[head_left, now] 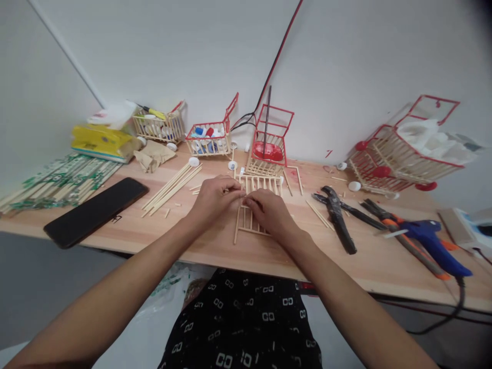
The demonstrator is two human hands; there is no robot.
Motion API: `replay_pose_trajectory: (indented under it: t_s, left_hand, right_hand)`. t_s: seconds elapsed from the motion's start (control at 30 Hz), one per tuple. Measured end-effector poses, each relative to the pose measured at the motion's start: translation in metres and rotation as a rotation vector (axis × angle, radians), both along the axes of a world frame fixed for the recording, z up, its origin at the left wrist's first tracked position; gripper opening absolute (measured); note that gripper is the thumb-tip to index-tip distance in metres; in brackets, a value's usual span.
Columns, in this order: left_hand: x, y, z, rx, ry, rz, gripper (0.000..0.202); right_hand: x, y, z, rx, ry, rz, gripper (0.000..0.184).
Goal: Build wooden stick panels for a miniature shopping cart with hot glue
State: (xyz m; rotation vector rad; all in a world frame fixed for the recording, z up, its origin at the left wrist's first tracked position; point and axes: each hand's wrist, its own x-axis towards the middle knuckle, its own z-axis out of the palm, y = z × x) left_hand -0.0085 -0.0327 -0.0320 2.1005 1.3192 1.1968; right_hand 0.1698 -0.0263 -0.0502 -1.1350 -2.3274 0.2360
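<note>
A small frame of thin wooden sticks (251, 221) lies on the table in front of me, with crossbars and parallel bars glued together. My left hand (219, 195) is at its left side, thumb and fingertips pinched together at a joint. Close beside it, my right hand (268, 207) rests over the frame with its fingers curled in at the same spot. The two sets of fingertips almost meet. What lies between them is too small and too covered to make out. Part of the frame is hidden beneath my right hand.
Loose sticks (172, 187) and a black phone (96, 210) lie left, near wrapped chopsticks (65, 179). Small stick carts (209, 138) stand along the wall; a larger one (407, 148) is at right. Pliers (338, 220) and a blue glue gun (434, 243) lie right.
</note>
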Motion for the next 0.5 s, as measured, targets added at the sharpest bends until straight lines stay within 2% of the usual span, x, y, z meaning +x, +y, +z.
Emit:
replay_pose_trajectory:
  t_s: [0.17, 0.3, 0.4, 0.5]
  left_hand:
    - [-0.003, 0.000, -0.001, -0.087, -0.041, 0.033, 0.010]
    - [-0.006, -0.003, 0.008, -0.121, -0.021, 0.042, 0.014]
    - [-0.008, -0.016, 0.017, -0.048, 0.074, 0.114, 0.013]
    - [-0.011, -0.035, 0.014, 0.111, 0.171, 0.073, 0.014]
  right_hand:
    - [0.002, -0.001, 0.002, -0.056, 0.030, -0.024, 0.018]
    - [0.006, -0.001, 0.005, -0.076, 0.081, -0.034, 0.013]
    - [0.009, -0.003, 0.009, -0.084, 0.117, -0.054, 0.015]
    - [0.010, -0.005, 0.013, -0.093, 0.141, -0.079, 0.017]
